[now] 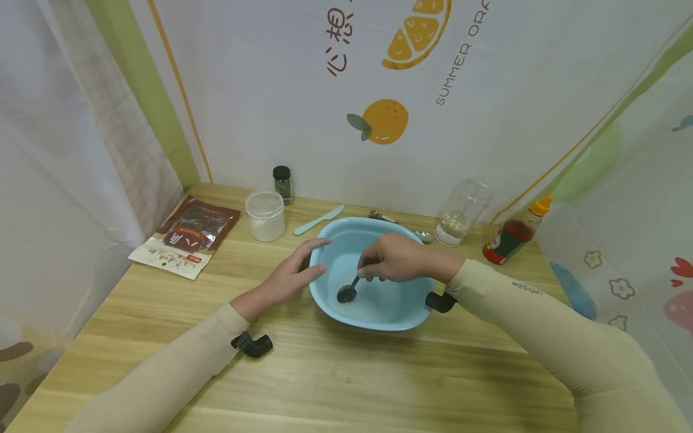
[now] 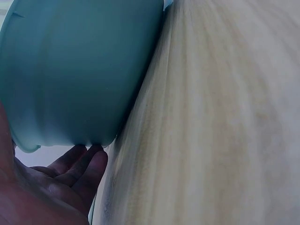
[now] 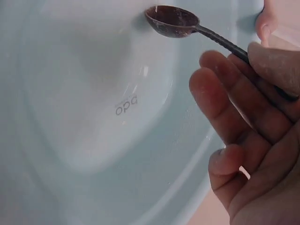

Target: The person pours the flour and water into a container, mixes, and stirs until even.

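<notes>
A light-blue plastic basin (image 1: 373,322) sits on the wooden table. My left hand (image 1: 289,270) holds its left side, thumb over the rim; in the left wrist view the fingertips (image 2: 96,161) touch the outer wall. Over the basin, my right hand (image 1: 397,258) pinches a dark spoon (image 1: 347,293) by its thin handle. The bowl of the spoon (image 3: 172,21) hangs low inside the basin, and whether it touches the bottom I cannot tell. Small printed letters (image 3: 126,105) show on the shiny basin floor.
Along the back stand a white-filled jar (image 1: 265,219), a black-lidded spice jar (image 1: 283,185), a pale-blue spreader (image 1: 319,220), a metal spoon (image 1: 424,236) and a clear container (image 1: 460,216). A red sauce bottle (image 1: 509,237) is at right, a brown packet (image 1: 189,231) at left.
</notes>
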Available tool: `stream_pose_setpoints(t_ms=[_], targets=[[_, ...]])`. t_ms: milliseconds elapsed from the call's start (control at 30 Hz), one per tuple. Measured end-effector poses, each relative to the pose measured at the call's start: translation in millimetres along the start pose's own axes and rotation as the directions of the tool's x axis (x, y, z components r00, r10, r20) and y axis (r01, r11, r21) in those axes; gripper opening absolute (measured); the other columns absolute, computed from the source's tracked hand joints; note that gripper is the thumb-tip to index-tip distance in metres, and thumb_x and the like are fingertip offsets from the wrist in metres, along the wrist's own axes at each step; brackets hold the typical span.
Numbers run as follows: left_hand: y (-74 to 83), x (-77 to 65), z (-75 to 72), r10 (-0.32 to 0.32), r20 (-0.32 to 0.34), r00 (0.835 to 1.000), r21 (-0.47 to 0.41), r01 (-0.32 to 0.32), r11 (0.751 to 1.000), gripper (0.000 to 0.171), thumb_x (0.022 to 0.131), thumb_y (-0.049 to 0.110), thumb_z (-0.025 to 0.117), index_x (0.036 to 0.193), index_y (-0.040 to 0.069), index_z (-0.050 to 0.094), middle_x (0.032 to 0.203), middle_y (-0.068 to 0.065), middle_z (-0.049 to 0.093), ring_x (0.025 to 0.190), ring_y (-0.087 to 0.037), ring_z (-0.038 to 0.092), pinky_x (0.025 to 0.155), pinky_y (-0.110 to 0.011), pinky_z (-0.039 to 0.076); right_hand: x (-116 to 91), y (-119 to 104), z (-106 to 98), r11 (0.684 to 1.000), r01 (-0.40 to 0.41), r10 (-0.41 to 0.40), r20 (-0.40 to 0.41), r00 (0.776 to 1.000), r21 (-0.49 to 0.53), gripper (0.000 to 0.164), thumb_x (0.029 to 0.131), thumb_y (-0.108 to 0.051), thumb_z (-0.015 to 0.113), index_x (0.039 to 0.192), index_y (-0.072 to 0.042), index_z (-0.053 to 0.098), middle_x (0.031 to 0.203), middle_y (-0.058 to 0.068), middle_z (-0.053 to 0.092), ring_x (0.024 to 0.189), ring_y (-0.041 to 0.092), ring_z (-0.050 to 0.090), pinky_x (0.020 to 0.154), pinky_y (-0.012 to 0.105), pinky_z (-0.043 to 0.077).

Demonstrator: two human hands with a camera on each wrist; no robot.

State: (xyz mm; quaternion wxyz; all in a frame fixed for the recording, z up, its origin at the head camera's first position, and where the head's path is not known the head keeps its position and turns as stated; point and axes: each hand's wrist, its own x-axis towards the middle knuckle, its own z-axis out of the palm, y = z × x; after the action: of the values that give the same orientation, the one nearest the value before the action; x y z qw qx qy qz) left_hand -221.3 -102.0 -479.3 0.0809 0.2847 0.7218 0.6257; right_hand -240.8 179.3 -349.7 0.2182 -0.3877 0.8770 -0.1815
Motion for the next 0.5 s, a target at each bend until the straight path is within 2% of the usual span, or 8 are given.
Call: stream_pose_setpoints(t_ms=[100,233,400,500], targets=[[-0.5,-0.1,-0.1,-0.001,0.001,1.0,-0.007,0.001,1.0,0.058,0.113,0.012,0.059,0.167,0.006,0.039,0.169,-0.028,0.04,0.141,-0.05,0.058,0.102,-0.046,0.065,1.6,-0.1,-0.6,0.999,-0.046,0.046,-0.016,0.999,0.004,0.023,0.112,-0.024,0.069,0.114,-0.007,0.084,0.094,0.004,0.082,0.074,0.008,0.072,0.067,0.029,0.06],[-0.9,-0.1,0.1,0.002,0.006,1.0,-0.009,-0.002,1.0,0.058,0.113,0.011,0.059,0.168,0.007,0.039,0.168,-0.028,0.041,0.141,-0.05,0.058,0.104,-0.05,0.064,4.1,4.1,-0.7,0.991,-0.128,0.125,-0.094,0.988,-0.028,0.026,0.113,-0.026,0.068,0.117,-0.007,0.085,0.095,0.005,0.082,0.071,0.009,0.07,0.065,0.031,0.059],[-1.0,-0.3,0.4,0.005,0.002,1.0,0.01,-0.005,1.0,0.058,0.113,0.013,0.059,0.168,0.008,0.04,0.171,-0.025,0.04,0.143,-0.047,0.058,0.106,-0.043,0.062,6.7,9.5,-0.4,0.967,-0.242,0.218,-0.234,0.948,-0.08,0.024,0.111,-0.027,0.07,0.115,-0.009,0.086,0.089,-0.001,0.079,0.07,0.011,0.064,0.063,0.031,0.054],[-1.1,-0.6,0.1,0.004,0.0,1.0,0.013,-0.004,1.0,0.058,0.113,0.013,0.059,0.168,0.008,0.041,0.171,-0.024,0.039,0.143,-0.047,0.058,0.106,-0.041,0.062,8.0,9.3,0.9,0.956,-0.275,0.24,-0.276,0.931,-0.096,0.023,0.11,-0.028,0.071,0.113,-0.011,0.086,0.085,-0.006,0.076,0.072,0.012,0.063,0.063,0.032,0.053]])
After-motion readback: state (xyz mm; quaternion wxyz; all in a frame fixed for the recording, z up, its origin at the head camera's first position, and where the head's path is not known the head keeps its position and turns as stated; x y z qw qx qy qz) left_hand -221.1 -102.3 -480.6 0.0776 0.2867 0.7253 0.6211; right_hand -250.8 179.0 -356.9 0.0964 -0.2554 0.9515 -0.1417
